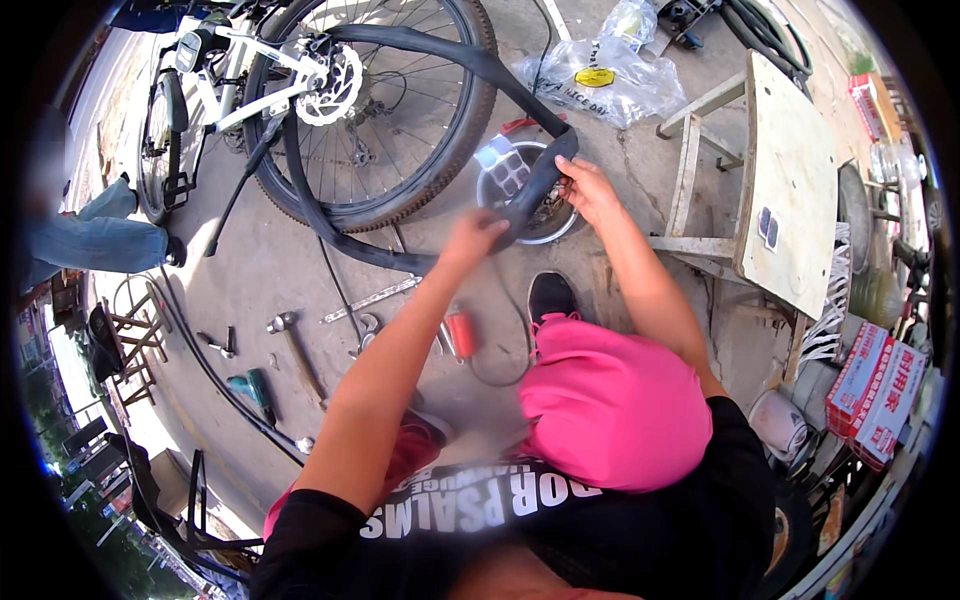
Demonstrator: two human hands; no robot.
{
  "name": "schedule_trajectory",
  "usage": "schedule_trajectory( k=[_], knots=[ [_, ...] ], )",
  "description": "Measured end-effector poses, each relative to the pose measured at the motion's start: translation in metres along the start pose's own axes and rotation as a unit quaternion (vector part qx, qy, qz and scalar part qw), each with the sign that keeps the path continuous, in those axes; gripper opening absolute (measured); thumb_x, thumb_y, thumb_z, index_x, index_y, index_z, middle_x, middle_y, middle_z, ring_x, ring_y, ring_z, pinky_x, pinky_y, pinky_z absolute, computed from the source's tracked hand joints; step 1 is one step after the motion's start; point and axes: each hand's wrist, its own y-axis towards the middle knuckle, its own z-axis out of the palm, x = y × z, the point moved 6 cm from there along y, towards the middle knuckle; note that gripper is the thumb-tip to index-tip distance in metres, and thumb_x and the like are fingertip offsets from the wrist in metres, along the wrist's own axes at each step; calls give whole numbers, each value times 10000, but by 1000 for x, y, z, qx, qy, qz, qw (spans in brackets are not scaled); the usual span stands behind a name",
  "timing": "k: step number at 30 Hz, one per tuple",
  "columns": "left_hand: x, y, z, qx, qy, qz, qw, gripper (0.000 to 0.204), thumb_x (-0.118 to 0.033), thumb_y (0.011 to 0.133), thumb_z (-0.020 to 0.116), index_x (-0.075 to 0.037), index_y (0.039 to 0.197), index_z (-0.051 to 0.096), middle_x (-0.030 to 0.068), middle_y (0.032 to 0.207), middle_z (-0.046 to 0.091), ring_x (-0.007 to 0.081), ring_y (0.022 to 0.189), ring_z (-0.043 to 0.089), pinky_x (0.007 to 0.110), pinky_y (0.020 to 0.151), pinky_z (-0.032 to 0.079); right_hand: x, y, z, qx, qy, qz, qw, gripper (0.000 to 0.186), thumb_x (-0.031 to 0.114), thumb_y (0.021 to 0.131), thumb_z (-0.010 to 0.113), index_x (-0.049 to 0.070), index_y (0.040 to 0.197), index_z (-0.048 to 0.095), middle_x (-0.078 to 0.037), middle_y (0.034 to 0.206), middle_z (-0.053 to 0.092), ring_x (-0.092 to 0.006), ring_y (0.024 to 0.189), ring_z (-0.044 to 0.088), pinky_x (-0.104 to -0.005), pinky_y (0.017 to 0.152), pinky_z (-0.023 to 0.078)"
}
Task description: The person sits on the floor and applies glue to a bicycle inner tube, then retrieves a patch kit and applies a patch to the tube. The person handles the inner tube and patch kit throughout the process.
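A black bicycle inner tube (541, 184) is stretched between my two hands above a round metal basin (551, 239). My left hand (472, 240), slightly blurred, is closed around its near part. With thumb and fingers, my right hand (590, 188) pinches the tube farther up. From my hands the rest of the tube loops over and behind the rear wheel (484, 85) of a white bicycle (262, 103). A sheet of dark square patches (509, 172) in clear wrapping lies at the basin's left edge. What the basin holds is partly hidden by the tube.
On the ground to the left lie a hammer (298, 360), a green-handled tool (254, 392) and wrenches (372, 298), with a red can (460, 333) nearby. A wooden stool (790, 180) stands at right. Behind it sits a box (876, 395). A person in jeans (95, 240) is at far left.
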Motion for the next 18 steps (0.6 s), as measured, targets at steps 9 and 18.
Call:
schedule_trajectory(
  k=[9, 18],
  knots=[
    [-77, -117, -67, -11, -187, -22, 982, 127, -43, 797, 716, -29, 854, 604, -5, 751, 612, 58, 663, 544, 202, 597, 421, 44, -128, 95, 176, 180, -13, 968, 255, 219, 869, 672, 80, 1072, 605, -25, 962, 651, -150, 894, 604, -300, 781, 480],
    [-53, -163, -64, -9, -99, -35, 994, 314, -198, 791, 750, 35, 967, 635, 28, 782, 625, 76, 704, 559, 234, 627, 456, 27, -140, 86, 125, -79, -138, 979, 191, 102, 815, 722, 26, 971, 642, -46, 907, 671, -143, 850, 633, -296, 761, 510]
  ],
)
